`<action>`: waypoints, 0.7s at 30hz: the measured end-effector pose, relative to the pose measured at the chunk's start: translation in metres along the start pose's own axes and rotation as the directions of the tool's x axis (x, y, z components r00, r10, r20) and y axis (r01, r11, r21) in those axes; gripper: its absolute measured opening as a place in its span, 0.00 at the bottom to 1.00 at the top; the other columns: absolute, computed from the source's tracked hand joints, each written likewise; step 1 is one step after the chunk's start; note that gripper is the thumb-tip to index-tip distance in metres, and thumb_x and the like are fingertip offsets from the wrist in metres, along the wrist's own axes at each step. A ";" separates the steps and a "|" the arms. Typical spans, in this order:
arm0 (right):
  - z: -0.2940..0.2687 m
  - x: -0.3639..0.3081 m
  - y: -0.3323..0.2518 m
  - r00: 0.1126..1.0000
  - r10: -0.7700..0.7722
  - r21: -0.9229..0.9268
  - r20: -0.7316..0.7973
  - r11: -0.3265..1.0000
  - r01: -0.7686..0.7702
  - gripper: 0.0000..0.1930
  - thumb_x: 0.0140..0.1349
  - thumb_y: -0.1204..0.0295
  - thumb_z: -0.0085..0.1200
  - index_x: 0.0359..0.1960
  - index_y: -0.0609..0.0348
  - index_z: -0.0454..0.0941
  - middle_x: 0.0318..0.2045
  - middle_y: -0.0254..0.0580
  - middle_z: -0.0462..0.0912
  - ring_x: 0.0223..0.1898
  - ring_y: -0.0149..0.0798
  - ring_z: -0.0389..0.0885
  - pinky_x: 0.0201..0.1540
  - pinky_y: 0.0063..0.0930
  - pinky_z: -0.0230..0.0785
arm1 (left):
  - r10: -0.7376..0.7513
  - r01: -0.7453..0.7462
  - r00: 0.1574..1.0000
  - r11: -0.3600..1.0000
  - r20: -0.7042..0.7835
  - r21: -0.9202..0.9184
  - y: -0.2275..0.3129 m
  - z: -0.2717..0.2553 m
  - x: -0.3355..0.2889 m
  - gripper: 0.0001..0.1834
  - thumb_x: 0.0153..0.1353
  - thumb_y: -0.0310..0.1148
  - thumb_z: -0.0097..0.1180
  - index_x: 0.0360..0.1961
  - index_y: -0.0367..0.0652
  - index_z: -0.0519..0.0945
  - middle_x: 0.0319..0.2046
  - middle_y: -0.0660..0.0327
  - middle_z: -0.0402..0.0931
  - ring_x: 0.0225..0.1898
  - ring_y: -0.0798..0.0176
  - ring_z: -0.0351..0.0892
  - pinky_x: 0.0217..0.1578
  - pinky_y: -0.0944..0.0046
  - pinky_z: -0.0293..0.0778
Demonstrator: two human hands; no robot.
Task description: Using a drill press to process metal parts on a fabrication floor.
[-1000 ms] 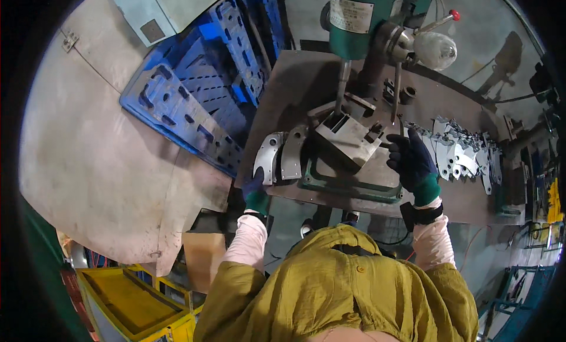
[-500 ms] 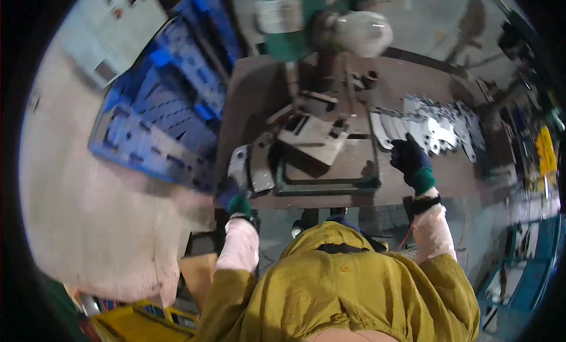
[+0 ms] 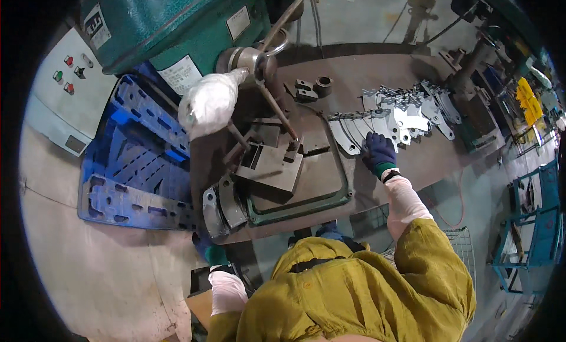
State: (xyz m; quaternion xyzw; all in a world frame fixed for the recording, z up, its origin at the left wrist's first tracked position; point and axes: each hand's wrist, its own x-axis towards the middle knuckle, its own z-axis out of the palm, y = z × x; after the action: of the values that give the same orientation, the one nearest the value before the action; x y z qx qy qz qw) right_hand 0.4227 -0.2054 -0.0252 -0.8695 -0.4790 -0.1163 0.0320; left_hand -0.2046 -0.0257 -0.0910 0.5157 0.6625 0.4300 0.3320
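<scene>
My right hand (image 3: 379,150), in a dark blue glove with a green cuff, rests at the near end of a row of curved metal plates (image 3: 348,135). Its bent fingers are closed at the end of one plate. More flat plates with holes (image 3: 410,121) lie heaped just beyond it. My left hand (image 3: 209,247), gloved alike, is low at the table's front left edge, beside two curved plates (image 3: 221,209); its fingers are mostly hidden. Between my hands stands a blocky metal fixture (image 3: 271,168) on a green-rimmed machine base (image 3: 300,212).
A green machine (image 3: 171,26) with a lever (image 3: 277,109) and a plastic-wrapped part (image 3: 209,103) overhangs the table's back left. Blue pallets (image 3: 132,200) and a control box (image 3: 68,88) stand left. Small metal blocks (image 3: 305,93) lie behind the fixture. Blue racks (image 3: 530,218) stand right.
The view has swung, so the table and fixture sit further left in the picture. My right hand has come down onto the row of plates. My left hand stays near the table's left edge.
</scene>
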 end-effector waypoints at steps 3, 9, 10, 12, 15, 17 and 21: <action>0.026 0.017 -0.006 0.997 -0.044 -0.031 -0.068 0.999 0.042 0.18 0.55 0.63 0.52 0.46 0.56 0.72 0.40 0.45 0.77 0.46 0.49 0.75 0.49 0.45 0.65 | -0.064 0.078 0.991 0.990 -0.113 0.121 0.016 -0.004 -0.009 0.27 0.68 0.36 0.53 0.67 0.42 0.66 0.63 0.45 0.66 0.63 0.50 0.68 0.62 0.60 0.64; 0.042 0.025 -0.005 0.993 -0.117 0.050 0.034 0.992 0.115 0.10 0.53 0.67 0.52 0.37 0.55 0.72 0.31 0.43 0.77 0.37 0.49 0.78 0.43 0.41 0.66 | 0.010 -0.023 0.997 0.988 -0.082 -0.152 0.017 -0.017 -0.021 0.30 0.68 0.37 0.54 0.65 0.31 0.66 0.64 0.50 0.68 0.61 0.57 0.70 0.61 0.62 0.63; 0.037 0.020 -0.007 0.991 -0.134 0.115 -0.016 0.984 0.135 0.09 0.54 0.68 0.53 0.35 0.56 0.72 0.31 0.47 0.79 0.37 0.49 0.80 0.40 0.43 0.67 | 0.157 -0.153 0.986 0.986 -0.057 0.073 0.014 -0.024 -0.023 0.30 0.68 0.38 0.55 0.65 0.32 0.66 0.64 0.51 0.68 0.60 0.58 0.70 0.60 0.62 0.64; 0.026 0.021 -0.012 0.989 -0.093 0.121 0.114 0.990 0.079 0.10 0.56 0.67 0.52 0.36 0.57 0.72 0.31 0.51 0.80 0.37 0.49 0.82 0.38 0.45 0.69 | 0.206 -0.199 0.978 0.963 -0.021 0.184 0.012 -0.028 -0.022 0.30 0.67 0.39 0.55 0.65 0.33 0.67 0.63 0.52 0.69 0.60 0.58 0.71 0.60 0.62 0.64; -0.006 0.024 -0.003 0.985 0.006 0.165 0.175 0.986 -0.035 0.12 0.59 0.65 0.51 0.39 0.59 0.75 0.29 0.55 0.83 0.32 0.52 0.83 0.36 0.47 0.72 | 0.052 -0.050 0.998 0.996 -0.020 0.072 0.058 -0.005 -0.022 0.29 0.65 0.40 0.57 0.63 0.34 0.70 0.59 0.52 0.73 0.58 0.58 0.72 0.59 0.60 0.65; -0.023 0.031 0.005 0.993 0.079 0.304 0.087 0.947 -0.102 0.12 0.60 0.63 0.52 0.39 0.58 0.77 0.28 0.54 0.83 0.31 0.53 0.83 0.36 0.47 0.73 | 0.102 -0.089 0.994 0.953 -0.029 0.291 0.079 0.002 -0.023 0.28 0.64 0.40 0.58 0.62 0.35 0.72 0.56 0.52 0.76 0.57 0.57 0.73 0.59 0.58 0.67; -0.033 0.040 0.033 0.971 0.080 0.818 0.227 0.526 -0.234 0.21 0.51 0.72 0.68 0.48 0.61 0.80 0.39 0.44 0.85 0.36 0.39 0.84 0.42 0.31 0.77 | 0.184 -0.184 0.983 0.983 0.009 0.003 0.074 0.021 -0.008 0.25 0.63 0.40 0.58 0.58 0.38 0.77 0.51 0.55 0.79 0.52 0.59 0.77 0.53 0.58 0.72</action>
State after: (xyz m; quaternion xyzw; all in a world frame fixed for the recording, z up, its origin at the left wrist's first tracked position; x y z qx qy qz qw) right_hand 0.4655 -0.1955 0.0181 -0.7935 -0.3963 0.2011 0.4158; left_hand -0.1548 -0.0214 -0.0322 0.5771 0.6114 0.4555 0.2926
